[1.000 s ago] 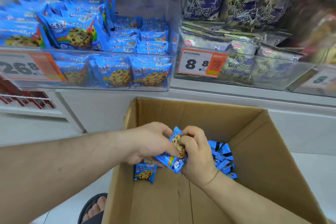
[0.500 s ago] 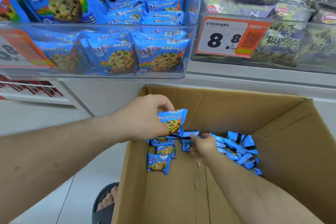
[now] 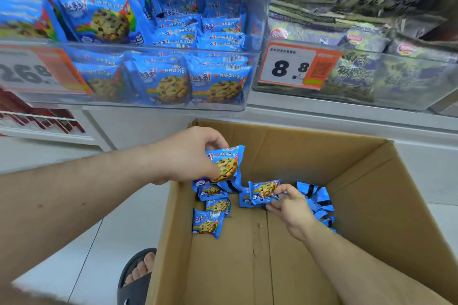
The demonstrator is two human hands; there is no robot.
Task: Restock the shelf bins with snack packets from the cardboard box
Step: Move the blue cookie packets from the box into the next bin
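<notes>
An open cardboard box [image 3: 371,176] stands on the floor below the shelf. My left hand [image 3: 184,156] grips a blue cookie packet [image 3: 226,164] over the box's left wall. Lower down inside the box, my right hand [image 3: 291,208] pinches a second blue cookie packet [image 3: 264,192] just above the bottom. Several more blue packets [image 3: 208,224] lie loose on the box floor, left and right of my hands. Above, a clear shelf bin [image 3: 128,104] holds the same blue cookie packets [image 3: 168,84].
A second clear bin [image 3: 421,96] at the right holds purple-green snack bags and bears an orange price tag [image 3: 295,67] reading 8.8. A sandalled foot [image 3: 138,272] stands on the tiled floor beside the box's left wall. Red items sit on a low shelf [image 3: 37,121] at far left.
Both hands held one packet together a second ago. My left hand has kept that packet and lifted it, while my right hand dropped into the box and picked up another.
</notes>
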